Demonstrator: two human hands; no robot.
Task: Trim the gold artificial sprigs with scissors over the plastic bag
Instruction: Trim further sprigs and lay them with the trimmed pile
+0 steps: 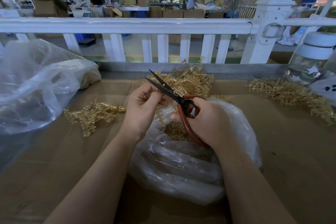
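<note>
My right hand (205, 120) grips the red handles of black-bladed scissors (163, 85), whose blades are slightly apart and point up and to the left. My left hand (143, 105) is curled beside the blades and pinches a small gold sprig piece, mostly hidden by the fingers. Both hands hover above an open clear plastic bag (181, 165) with gold trimmings (176, 132) inside it. A heap of gold sprigs (190, 80) lies just behind the hands.
More gold sprigs lie at the left (94, 114) and right (291, 94) on the cardboard-covered table (63, 169). A large clear bag (36, 85) sits at the left. A glass jar (312, 60) stands at the right. A white railing (127, 25) runs behind.
</note>
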